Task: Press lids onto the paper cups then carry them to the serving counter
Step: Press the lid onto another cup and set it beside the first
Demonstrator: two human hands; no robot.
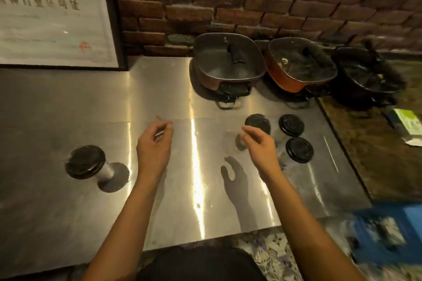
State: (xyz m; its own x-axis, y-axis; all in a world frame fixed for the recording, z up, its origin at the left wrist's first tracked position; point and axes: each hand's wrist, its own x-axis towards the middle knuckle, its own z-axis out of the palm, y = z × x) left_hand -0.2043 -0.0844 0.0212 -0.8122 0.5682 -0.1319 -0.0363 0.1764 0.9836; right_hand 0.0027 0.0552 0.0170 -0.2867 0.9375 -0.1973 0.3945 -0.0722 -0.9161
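Note:
A paper cup with a black lid (pixel 85 161) stands alone at the left of the steel counter (pixel 68 102). Three more black-lidded cups are grouped at the right: one (pixel 257 123) just behind my right hand, one (pixel 291 125) further right, one (pixel 299 149) nearest the counter's right edge. My left hand (pixel 154 143) hovers over the middle of the counter, fingers loosely curled, holding nothing. My right hand (pixel 260 146) hovers beside the right group, fingers apart and empty, partly hiding the nearest cup.
Three square lidded pots stand along the brick wall: a dark one (pixel 228 64), an orange one (pixel 299 66) and a black one (pixel 367 75). A framed certificate (pixel 52 13) leans at the back left. A blue crate (pixel 392 232) sits low right.

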